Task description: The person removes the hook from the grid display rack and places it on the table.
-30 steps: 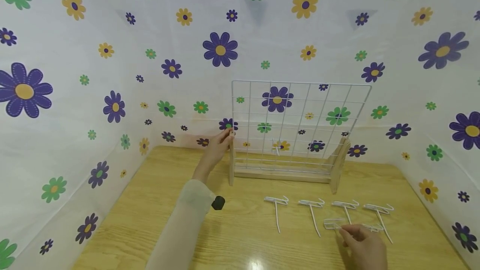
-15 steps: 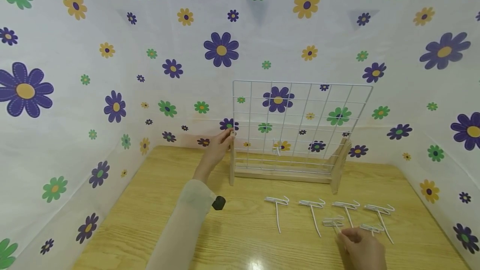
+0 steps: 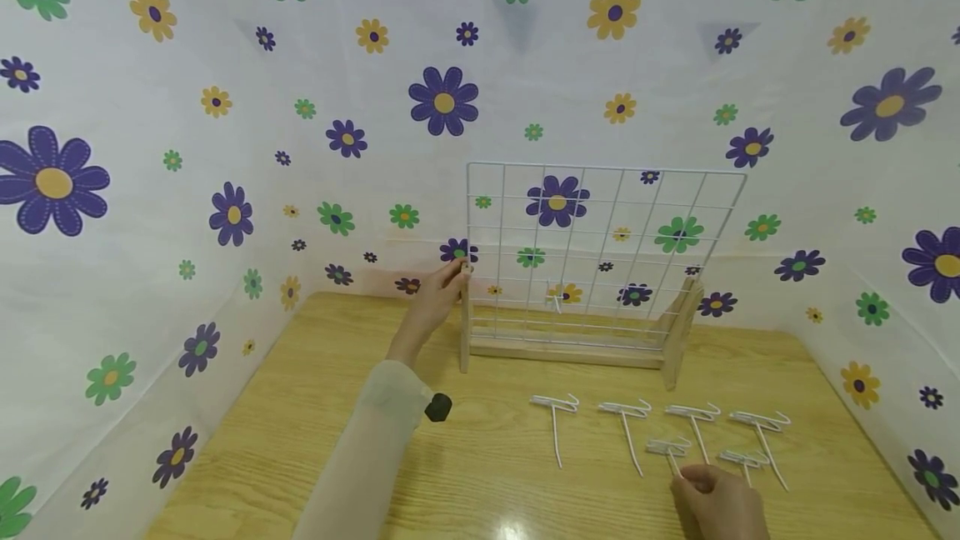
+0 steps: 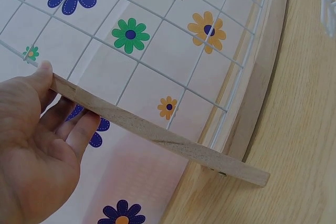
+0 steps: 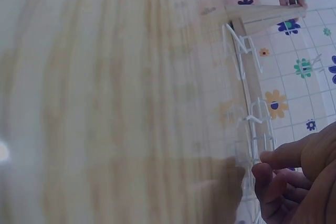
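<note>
My left hand (image 3: 431, 298) grips the top of the left wooden upright (image 4: 157, 135) of a stand, thumb on one side and fingers on the other. The stand bears a white wire grid panel (image 3: 600, 167). One white hook (image 3: 555, 300) hangs on the grid. Near the table's front, my right hand (image 3: 723, 502) pinches the stem of a white wire display hook (image 3: 667, 447) between thumb and fingers. In the right wrist view that hand (image 5: 299, 177) covers part of the hook. Another hook (image 3: 744, 458) lies just beyond the knuckles, its stem partly hidden.
Several more white hooks lie in a row before the stand, from the leftmost hook (image 3: 555, 402) to the rightmost hook (image 3: 759, 419). The right wooden upright (image 3: 681, 336) stands behind them. Flower-printed sheeting (image 3: 360, 190) encloses the wood-grain table (image 3: 480, 490) at the back and sides.
The pinched hook has turned a little in my right fingers, and that hand has shifted slightly toward the front edge. My left hand keeps its grip on the upright.
</note>
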Motion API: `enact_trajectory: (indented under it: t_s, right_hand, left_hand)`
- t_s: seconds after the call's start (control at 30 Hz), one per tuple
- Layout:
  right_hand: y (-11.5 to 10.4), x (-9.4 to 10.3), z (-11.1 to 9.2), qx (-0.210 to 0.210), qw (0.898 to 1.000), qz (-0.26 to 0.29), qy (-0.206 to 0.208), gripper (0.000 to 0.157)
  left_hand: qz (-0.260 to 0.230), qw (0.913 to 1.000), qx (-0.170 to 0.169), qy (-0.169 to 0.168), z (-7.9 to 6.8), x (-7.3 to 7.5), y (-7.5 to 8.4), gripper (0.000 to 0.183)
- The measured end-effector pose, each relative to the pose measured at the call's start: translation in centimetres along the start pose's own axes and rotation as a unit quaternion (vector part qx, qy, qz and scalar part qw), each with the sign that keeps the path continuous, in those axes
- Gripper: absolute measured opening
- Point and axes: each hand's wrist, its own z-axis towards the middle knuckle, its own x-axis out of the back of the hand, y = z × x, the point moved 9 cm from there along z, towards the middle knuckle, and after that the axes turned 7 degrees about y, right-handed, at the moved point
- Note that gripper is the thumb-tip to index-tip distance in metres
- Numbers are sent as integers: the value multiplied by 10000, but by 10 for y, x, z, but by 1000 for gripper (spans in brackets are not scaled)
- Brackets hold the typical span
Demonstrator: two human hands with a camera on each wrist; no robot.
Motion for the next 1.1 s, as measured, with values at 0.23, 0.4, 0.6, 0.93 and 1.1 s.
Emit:
enact_trajectory:
  t_s: [0.23, 0.4, 0.6, 0.93, 1.1]
  right_hand:
    - [2, -2, 0, -19, 10000, -73, -38, 30]
    - [2, -2, 0, 80, 9998, -158, -41, 26]
    - [1, -2, -1, 71, 9997, -239, -61, 24]
    - [1, -2, -1, 92, 9995, -290, -54, 23]
    - [1, -2, 0, 138, 9995, -290, -49, 21]
  left_hand:
    - [62, 9999, -82, 32, 0, 0, 2, 49]
    - [65, 9999, -76, 54, 0, 0, 0, 49]
    - [-27, 10000, -46, 29, 0, -1, -1, 48]
    - [-47, 9999, -121, 14, 1, -1, 0, 48]
    - [-80, 9999, -102, 3, 1, -1, -1, 48]
